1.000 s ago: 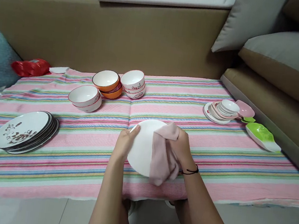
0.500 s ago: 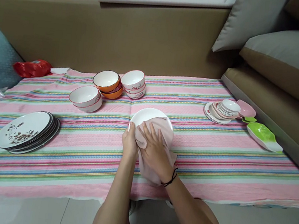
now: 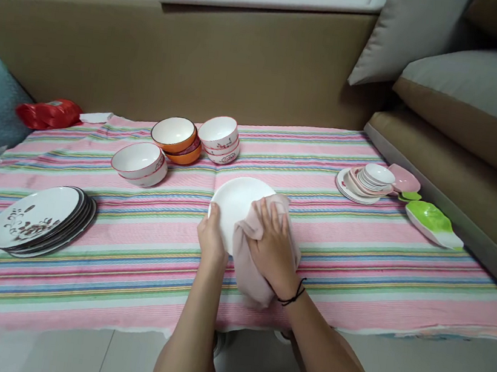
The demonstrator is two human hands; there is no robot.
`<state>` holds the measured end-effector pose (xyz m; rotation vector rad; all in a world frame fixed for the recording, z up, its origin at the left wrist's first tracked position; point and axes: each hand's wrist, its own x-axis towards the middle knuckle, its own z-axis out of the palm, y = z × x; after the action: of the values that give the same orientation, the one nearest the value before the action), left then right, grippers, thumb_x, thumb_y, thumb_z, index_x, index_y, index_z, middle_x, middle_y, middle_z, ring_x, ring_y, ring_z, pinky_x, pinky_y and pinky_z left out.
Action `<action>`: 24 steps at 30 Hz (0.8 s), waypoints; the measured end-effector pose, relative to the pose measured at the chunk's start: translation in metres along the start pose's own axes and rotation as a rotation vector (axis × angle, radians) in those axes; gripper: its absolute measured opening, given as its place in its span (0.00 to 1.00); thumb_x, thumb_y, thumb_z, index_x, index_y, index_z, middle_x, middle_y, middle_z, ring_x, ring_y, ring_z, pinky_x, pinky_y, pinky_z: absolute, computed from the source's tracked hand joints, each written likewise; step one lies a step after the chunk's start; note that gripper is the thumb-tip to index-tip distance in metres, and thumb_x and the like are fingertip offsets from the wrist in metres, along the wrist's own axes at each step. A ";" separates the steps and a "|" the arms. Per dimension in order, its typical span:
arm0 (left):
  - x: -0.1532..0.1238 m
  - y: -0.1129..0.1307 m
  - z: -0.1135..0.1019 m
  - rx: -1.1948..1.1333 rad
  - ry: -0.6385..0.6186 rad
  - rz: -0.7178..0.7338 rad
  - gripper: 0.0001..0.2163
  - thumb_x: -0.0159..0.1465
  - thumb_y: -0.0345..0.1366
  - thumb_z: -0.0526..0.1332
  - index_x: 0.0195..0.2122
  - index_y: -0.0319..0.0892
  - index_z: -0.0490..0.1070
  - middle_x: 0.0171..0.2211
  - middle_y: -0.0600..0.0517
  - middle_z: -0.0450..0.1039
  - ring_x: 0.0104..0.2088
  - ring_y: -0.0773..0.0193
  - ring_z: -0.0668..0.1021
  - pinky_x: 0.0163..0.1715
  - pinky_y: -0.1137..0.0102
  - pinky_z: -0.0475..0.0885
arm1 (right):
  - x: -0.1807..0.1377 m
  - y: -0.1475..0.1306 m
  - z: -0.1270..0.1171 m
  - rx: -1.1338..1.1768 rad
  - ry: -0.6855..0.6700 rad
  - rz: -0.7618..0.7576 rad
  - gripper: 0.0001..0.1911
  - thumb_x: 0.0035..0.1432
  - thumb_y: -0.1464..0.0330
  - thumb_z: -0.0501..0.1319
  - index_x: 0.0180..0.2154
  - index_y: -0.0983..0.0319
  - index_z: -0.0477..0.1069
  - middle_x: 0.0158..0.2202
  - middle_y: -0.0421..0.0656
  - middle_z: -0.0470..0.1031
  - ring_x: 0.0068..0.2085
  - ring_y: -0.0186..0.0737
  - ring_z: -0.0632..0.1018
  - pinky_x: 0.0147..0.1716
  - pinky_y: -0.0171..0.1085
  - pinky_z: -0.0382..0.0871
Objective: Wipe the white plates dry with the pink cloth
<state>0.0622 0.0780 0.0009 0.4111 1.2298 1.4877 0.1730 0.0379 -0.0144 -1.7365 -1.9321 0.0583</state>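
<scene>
At the bottom of the frame, pale floor tiles [image 3: 66, 351] show below the edge of a striped fabric cover [image 3: 138, 287]. Two bare forearms reach up from there, the right one with a thin black bracelet [image 3: 292, 295] at the wrist. Just below the middle of the frame, the right hand [image 3: 273, 247] lies over a dusty-pink cloth [image 3: 250, 275], its fingers extended along the fabric; whether its grip pinches any fold underneath, I cannot tell. The cloth covers the right part of a white round plate [image 3: 230, 202] and hangs below it. The left hand [image 3: 213, 236] has its grip closed on the plate's left rim, thumb on the upper face.

At the left, a stack of plates [image 3: 33, 219] with a brown floral pattern rests on the cover. At the right sits a green-and-white leaf-shaped dish [image 3: 431, 222]; beyond it are a pink dish [image 3: 405, 179] and a pile of small white dishes [image 3: 375, 175]. Left of centre stand red-rimmed white bowls [image 3: 139, 162], orange bowls [image 3: 175, 134] and another stack of white bowls [image 3: 219, 133]. Farther off, a shiny red bundle [image 3: 50, 114] lies at the upper left, before a brown panel [image 3: 245, 70]; grey-and-brown cushions [image 3: 476, 88] fill the upper right.
</scene>
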 end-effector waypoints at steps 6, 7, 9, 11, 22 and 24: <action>0.007 -0.002 -0.003 -0.050 -0.133 -0.009 0.21 0.56 0.47 0.64 0.41 0.34 0.74 0.38 0.42 0.77 0.36 0.58 0.79 0.38 0.66 0.73 | -0.003 -0.020 0.007 0.045 -0.108 -0.113 0.27 0.66 0.62 0.47 0.65 0.51 0.47 0.68 0.37 0.43 0.68 0.48 0.45 0.62 0.54 0.45; 0.006 -0.005 -0.002 -0.025 -0.204 -0.014 0.20 0.55 0.47 0.64 0.41 0.34 0.74 0.38 0.43 0.77 0.37 0.58 0.79 0.39 0.66 0.73 | 0.000 -0.019 0.007 0.042 -0.089 -0.091 0.28 0.66 0.62 0.47 0.65 0.51 0.46 0.68 0.37 0.42 0.68 0.48 0.44 0.62 0.55 0.44; 0.002 -0.008 0.000 0.037 -0.315 -0.037 0.20 0.55 0.47 0.65 0.40 0.35 0.75 0.37 0.44 0.78 0.38 0.58 0.79 0.40 0.67 0.72 | 0.005 -0.014 0.006 0.030 -0.045 -0.034 0.28 0.66 0.63 0.46 0.66 0.52 0.44 0.68 0.38 0.41 0.68 0.49 0.42 0.62 0.57 0.43; -0.004 -0.011 0.002 0.078 -0.369 -0.063 0.20 0.54 0.47 0.65 0.40 0.35 0.76 0.35 0.45 0.78 0.37 0.57 0.79 0.39 0.67 0.72 | 0.009 -0.006 0.004 0.013 0.002 0.019 0.28 0.66 0.63 0.45 0.66 0.53 0.43 0.68 0.39 0.40 0.68 0.49 0.42 0.62 0.56 0.42; 0.000 0.003 0.000 0.054 -0.156 -0.050 0.21 0.55 0.49 0.64 0.40 0.33 0.75 0.32 0.43 0.77 0.33 0.56 0.79 0.34 0.66 0.74 | 0.019 0.031 0.000 0.149 0.133 0.210 0.27 0.66 0.59 0.43 0.65 0.53 0.48 0.69 0.40 0.39 0.67 0.53 0.42 0.61 0.60 0.42; 0.005 0.006 -0.004 0.009 -0.147 -0.053 0.23 0.56 0.50 0.63 0.42 0.34 0.74 0.36 0.42 0.77 0.34 0.55 0.80 0.36 0.65 0.75 | 0.021 0.038 0.001 0.367 0.138 0.247 0.28 0.66 0.59 0.44 0.65 0.56 0.47 0.69 0.42 0.37 0.68 0.49 0.41 0.63 0.56 0.42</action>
<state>0.0545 0.0813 0.0032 0.4814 1.1233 1.3824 0.2066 0.0646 -0.0223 -1.6684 -1.4914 0.3505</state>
